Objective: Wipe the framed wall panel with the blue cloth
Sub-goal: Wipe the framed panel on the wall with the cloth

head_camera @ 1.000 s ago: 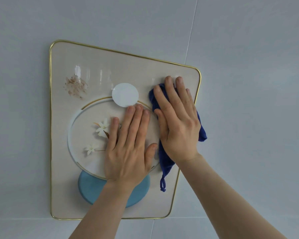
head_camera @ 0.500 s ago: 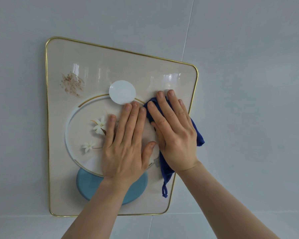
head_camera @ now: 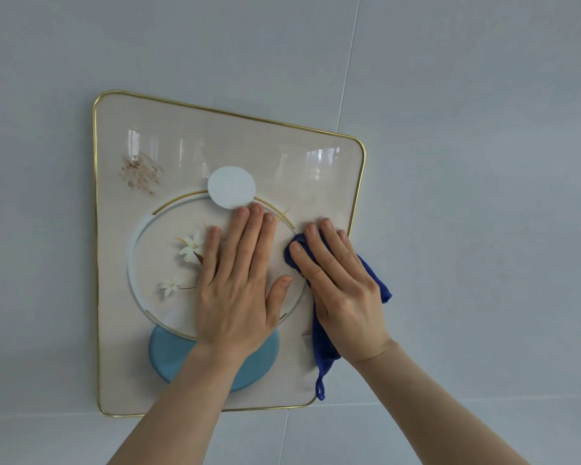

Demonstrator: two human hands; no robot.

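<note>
The framed wall panel (head_camera: 168, 135) hangs on a pale wall. It has a thin gold rim and a cream face with a ring, white flowers, a white disc and a blue oval. My left hand (head_camera: 239, 283) lies flat on the ring in the middle, fingers together and pointing up. My right hand (head_camera: 342, 286) presses the dark blue cloth (head_camera: 322, 350) flat against the panel's right side, close to the gold rim. Most of the cloth is hidden under the palm; a tail with a loop hangs below the wrist.
A brownish smudge (head_camera: 141, 172) marks the panel's upper left. Grey-white wall tiles (head_camera: 483, 162) with thin seams surround the frame on all sides.
My right hand has slid the cloth down the panel's right side from near the top right corner to mid-height. The left hand stays in place on the ring.
</note>
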